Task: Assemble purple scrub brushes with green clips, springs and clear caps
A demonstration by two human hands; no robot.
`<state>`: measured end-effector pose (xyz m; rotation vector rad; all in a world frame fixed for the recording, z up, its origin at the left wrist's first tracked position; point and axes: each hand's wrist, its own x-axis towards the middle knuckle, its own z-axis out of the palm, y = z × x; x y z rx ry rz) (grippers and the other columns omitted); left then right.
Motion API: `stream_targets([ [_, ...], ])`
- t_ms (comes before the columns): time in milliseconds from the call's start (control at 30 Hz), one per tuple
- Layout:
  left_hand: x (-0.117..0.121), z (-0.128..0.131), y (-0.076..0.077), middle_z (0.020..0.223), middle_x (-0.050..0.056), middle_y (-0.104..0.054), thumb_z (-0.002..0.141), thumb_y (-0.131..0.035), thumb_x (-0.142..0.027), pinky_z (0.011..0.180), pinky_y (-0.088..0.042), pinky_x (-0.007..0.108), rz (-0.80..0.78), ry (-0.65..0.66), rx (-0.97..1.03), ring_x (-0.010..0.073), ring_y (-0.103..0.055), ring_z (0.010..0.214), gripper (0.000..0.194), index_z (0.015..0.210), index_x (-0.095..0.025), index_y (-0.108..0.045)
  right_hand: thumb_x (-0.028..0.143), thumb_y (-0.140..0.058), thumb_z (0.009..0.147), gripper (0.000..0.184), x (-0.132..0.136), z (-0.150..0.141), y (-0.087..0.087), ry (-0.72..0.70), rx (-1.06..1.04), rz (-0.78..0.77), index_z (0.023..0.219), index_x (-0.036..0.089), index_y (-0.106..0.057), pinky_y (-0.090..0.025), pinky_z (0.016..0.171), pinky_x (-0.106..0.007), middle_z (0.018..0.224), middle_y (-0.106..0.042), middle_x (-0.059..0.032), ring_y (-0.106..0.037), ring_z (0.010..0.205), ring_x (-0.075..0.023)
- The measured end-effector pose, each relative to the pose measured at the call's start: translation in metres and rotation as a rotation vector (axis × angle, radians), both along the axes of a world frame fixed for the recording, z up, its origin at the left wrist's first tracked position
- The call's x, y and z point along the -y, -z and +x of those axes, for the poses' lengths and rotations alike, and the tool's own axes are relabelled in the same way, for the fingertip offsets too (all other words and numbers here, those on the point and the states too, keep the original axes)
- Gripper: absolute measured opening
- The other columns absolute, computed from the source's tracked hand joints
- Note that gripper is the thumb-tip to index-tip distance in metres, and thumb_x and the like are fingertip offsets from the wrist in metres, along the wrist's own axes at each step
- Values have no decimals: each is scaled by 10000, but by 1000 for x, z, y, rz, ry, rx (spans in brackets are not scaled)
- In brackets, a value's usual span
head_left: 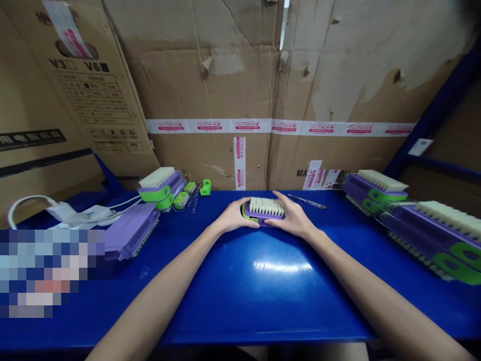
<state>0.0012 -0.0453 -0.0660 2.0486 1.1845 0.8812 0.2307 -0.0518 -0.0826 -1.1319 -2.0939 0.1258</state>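
Observation:
Between my two hands, at the middle of the blue table, is a purple scrub brush point(266, 213) with cream bristles facing up and a green part at its left end. My left hand point(237, 215) wraps the green left end, thumb along the near side. Gripping the right end is my right hand point(293, 214), its thumb on the near purple side and its index finger stretched out past the back. The brush's underside is hidden. Just right of my right hand lies a thin screwdriver point(310, 202).
Back left stand a purple and green brush point(160, 188), small green parts point(205, 187) and metal springs point(195, 198). Nearer lies a purple brush half point(131, 230) beside white plugs and cables point(75, 213). More brushes point(376, 190) line the right side. Cardboard point(210, 95) walls the back.

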Motion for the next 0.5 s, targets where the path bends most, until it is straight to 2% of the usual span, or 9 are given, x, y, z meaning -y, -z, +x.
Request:
stream_targets([
  [500, -1, -8, -5, 1311, 131, -523, 427, -842, -336, 1053, -328, 428, -11, 25, -59, 292, -485, 1208, 952, 1284, -155, -467, 529, -720, 644, 897, 3, -1, -3, -23, 19, 15, 1387, 170, -369, -469, 928, -454, 1226, -585, -161, -579, 1105, -301],
])
